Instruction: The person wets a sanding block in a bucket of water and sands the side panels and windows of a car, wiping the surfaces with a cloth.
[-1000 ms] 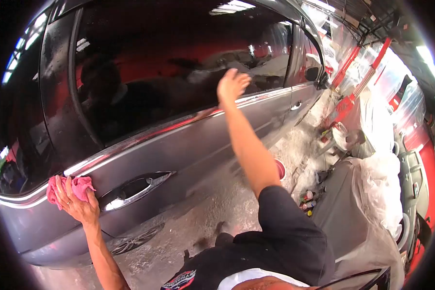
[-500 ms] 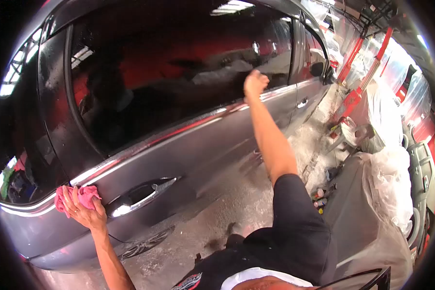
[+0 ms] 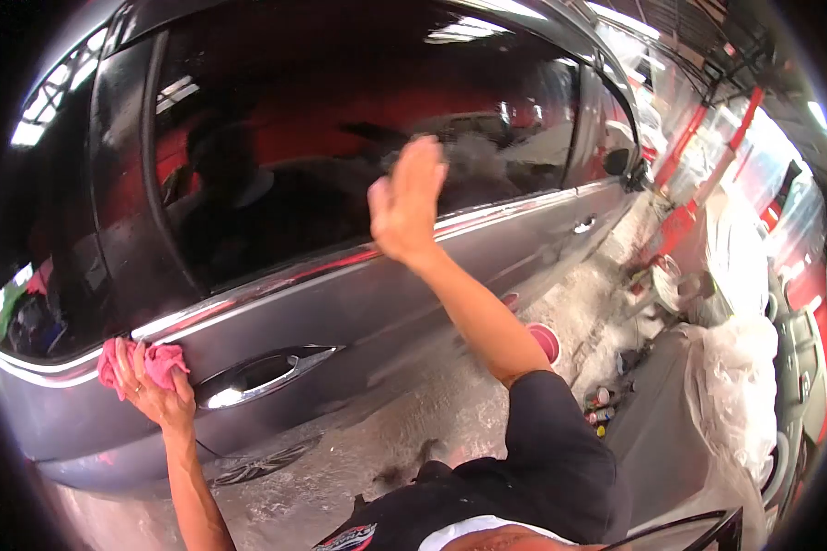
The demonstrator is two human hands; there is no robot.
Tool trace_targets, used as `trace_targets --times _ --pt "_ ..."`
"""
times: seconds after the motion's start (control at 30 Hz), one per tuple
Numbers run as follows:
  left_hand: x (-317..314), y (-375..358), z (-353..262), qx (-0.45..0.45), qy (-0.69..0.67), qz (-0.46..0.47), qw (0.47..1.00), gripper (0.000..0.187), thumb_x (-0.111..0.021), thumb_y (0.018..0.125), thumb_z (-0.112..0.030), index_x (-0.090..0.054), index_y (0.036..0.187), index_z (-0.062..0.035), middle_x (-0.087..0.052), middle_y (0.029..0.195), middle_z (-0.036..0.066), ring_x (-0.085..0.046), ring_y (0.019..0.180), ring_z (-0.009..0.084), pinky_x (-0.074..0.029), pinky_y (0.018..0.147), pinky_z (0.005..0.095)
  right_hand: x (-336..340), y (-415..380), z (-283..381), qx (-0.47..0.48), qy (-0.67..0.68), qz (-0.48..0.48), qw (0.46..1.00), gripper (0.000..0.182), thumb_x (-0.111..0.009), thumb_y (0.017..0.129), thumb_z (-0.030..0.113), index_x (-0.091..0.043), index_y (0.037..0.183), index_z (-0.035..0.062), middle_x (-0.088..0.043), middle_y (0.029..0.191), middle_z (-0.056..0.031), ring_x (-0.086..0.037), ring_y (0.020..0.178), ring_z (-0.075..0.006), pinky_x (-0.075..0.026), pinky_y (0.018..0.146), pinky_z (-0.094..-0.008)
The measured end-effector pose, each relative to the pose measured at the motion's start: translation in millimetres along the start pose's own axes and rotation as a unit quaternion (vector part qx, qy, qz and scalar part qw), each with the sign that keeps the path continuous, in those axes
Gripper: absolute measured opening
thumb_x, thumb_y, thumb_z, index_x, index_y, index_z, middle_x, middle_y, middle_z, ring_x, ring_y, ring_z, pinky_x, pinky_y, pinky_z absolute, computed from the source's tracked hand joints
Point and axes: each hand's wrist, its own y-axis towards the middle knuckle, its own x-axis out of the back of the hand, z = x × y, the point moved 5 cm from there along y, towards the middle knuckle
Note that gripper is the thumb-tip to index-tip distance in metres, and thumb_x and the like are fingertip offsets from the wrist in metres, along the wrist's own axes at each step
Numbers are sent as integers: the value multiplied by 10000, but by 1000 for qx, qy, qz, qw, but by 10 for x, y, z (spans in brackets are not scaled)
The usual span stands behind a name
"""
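My left hand [image 3: 163,397] presses a bunched pink cloth [image 3: 167,364] to the dark grey car body, just below the chrome trim [image 3: 193,320]. A ring shows on one finger. Right of it sits the rear door handle [image 3: 248,378], chrome-edged around a dark recess. Over the lower part of the tinted side window [image 3: 276,211], my right hand [image 3: 408,204] is raised with fingers stretched out and thumb apart, slightly blurred. Nothing shows in it. Red and white reflections run across the glass and trim.
A pink bucket [image 3: 544,342] stands on the dusty floor [image 3: 413,404], partly behind my right forearm. Several small cans [image 3: 601,404] lie farther right, near plastic-covered parts [image 3: 730,376]. Red posts [image 3: 708,170] and hanging plastic sheeting are at the back right.
My right hand has moved left along the window, from a curled shape to outstretched fingers. The pink bucket has come into sight. My left hand keeps its place on the cloth.
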Motion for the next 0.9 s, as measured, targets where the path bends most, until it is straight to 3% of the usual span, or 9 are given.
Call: trace_targets --times 0.07,0.1,0.2,0.27,0.33,0.4,0.53,0.73,0.9 --pt "19 -5 2 -13 -21 -3 1000 491 -529 928 -342 -490 1318 -47 -441 1430 227 -366 1353 425 -255 1125 526 1 -106 361 245 3 134 960 748 -473 947 337 -185 1486 -94 -135 1560 -309 -72 1468 -448 -44 1182 -539" --pt "16 -17 9 -4 -12 3 1000 497 -551 915 -349 -501 1305 -45 -437 1436 220 -358 1351 433 -257 1120 533 106 98 263 244 -16 130 961 727 -473 946 329 -206 1489 -75 -156 1561 -297 -96 1469 -435 -70 1182 -536" --pt "-10 -57 34 19 -21 16 999 513 -537 917 -340 -481 1338 -53 -397 1471 212 -322 1380 425 -196 1144 543 71 845 -340 -101 44 -96 989 656 -411 975 337 -285 1440 -108 -258 1528 -292 -202 1438 -419 -115 1171 -539" --pt "19 -34 26 38 -8 0 999 512 -566 885 -303 -491 1324 -51 -403 1467 211 -332 1371 419 -195 1142 546 -1 775 195 -34 2 -86 996 655 -426 969 328 -296 1433 -116 -271 1520 -297 -208 1437 -419 -127 1167 -543" --pt "61 -19 19 25 -15 1 1000 543 -654 816 -319 -529 1278 -63 -440 1434 203 -358 1353 423 -231 1129 542 -33 168 1325 293 -40 -9 955 680 -512 916 344 -358 1417 -89 -339 1492 -284 -275 1418 -413 -151 1166 -550" --pt "81 -26 43 36 -24 1 999 591 -701 762 -336 -537 1267 -76 -439 1432 187 -364 1348 417 -238 1128 538 -69 24 1780 448 41 75 890 661 -543 894 336 -403 1411 -52 -345 1497 -266 -300 1413 -406 -197 1161 -541" --pt "76 -42 54 58 -31 -8 998 599 -715 749 -359 -543 1255 -87 -444 1430 173 -386 1329 398 -265 1120 512 -92 907 2066 349 18 -45 936 622 -502 932 292 -367 1427 -60 -351 1480 -273 -302 1397 -415 -217 1155 -535" --pt "124 -40 67 62 -31 -7 998 616 -719 746 -382 -538 1267 -108 -437 1445 150 -384 1340 378 -251 1120 518 -95 269 2598 535 62 47 841 588 -557 892 258 -437 1381 -47 -445 1411 -257 -397 1343 -390 -251 1149 -510" --pt "88 -45 78 65 -39 -13 997 617 -702 766 -426 -537 1274 -116 -440 1443 142 -388 1339 372 -236 1126 512 -133 737 2902 448 57 -27 892 544 -520 911 210 -435 1376 -60 -451 1410 -254 -398 1339 -392 -247 1148 -521"
